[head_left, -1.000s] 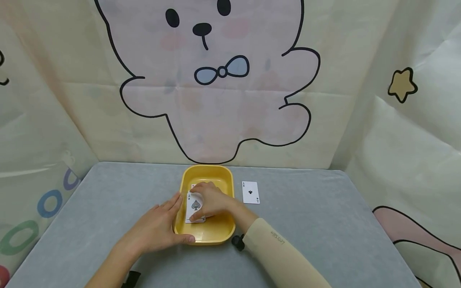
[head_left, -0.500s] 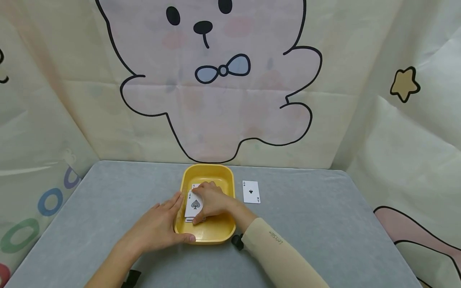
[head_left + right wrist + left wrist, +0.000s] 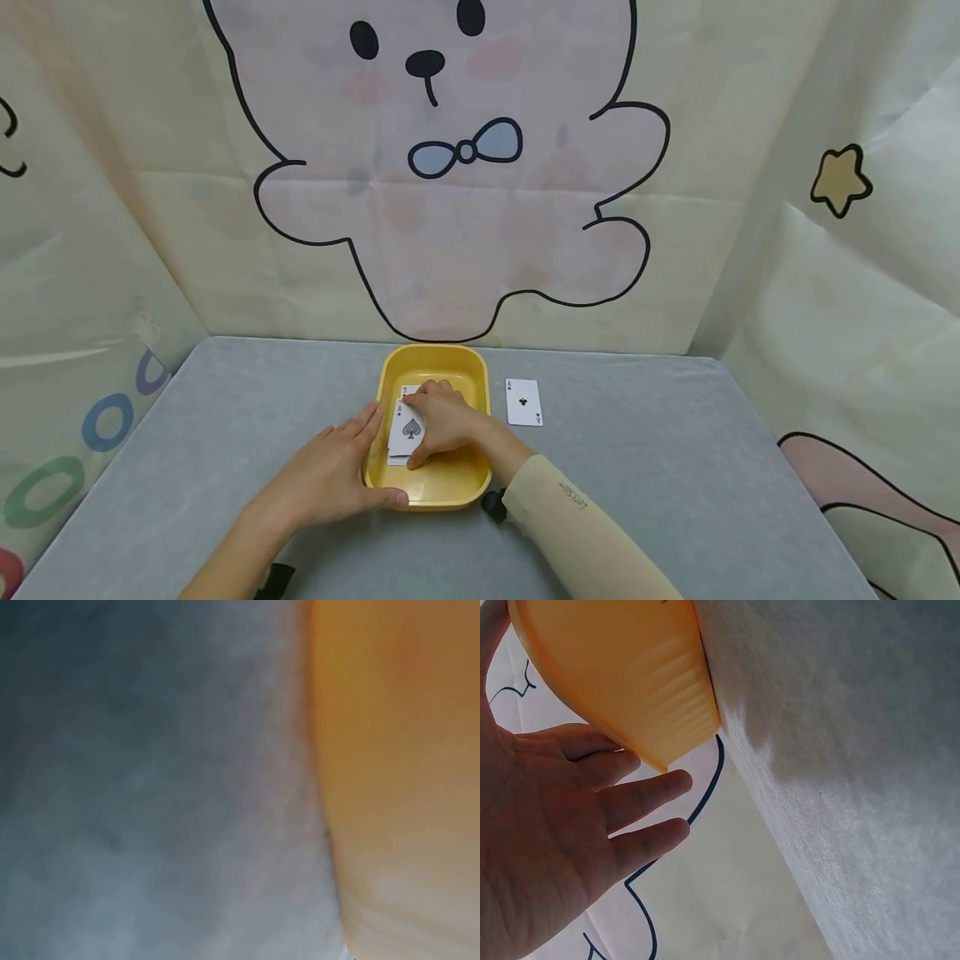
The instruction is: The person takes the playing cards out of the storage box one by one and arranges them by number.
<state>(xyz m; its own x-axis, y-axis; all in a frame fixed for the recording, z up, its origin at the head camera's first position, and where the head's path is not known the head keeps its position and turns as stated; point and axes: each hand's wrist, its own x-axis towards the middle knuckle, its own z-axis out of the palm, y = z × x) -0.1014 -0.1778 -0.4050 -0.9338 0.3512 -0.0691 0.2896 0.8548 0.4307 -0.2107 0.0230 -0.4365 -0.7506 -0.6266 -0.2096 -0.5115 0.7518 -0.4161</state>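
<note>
A yellow tray [image 3: 450, 496] stands near the far edge of the table. Inside, toward its left side, the ace of spades [image 3: 405, 437] lies over another playing card, or more, whose edges show above and below it. My right hand [image 3: 442, 421] reaches in and grips the ace by its right side, fingers at the top and thumb near the lower corner. My left hand [image 3: 337, 467] rests against the tray's left rim with fingers extended, thumb along the near rim. The left wrist view shows those fingers [image 3: 649, 799] loosely spread beside the tray's outer wall [image 3: 637, 675].
An ace of clubs [image 3: 523, 402] lies face up on the grey tabletop [image 3: 637, 475], right of the tray. A cartoon-printed cloth [image 3: 465, 250] hangs behind the table's far edge. The right wrist view holds only blurred tabletop and the tray's wall [image 3: 405, 787].
The ace of spades has shifted slightly up and right with my right hand, baring the lower edge of the card beneath. My left hand and the tray stay in place.
</note>
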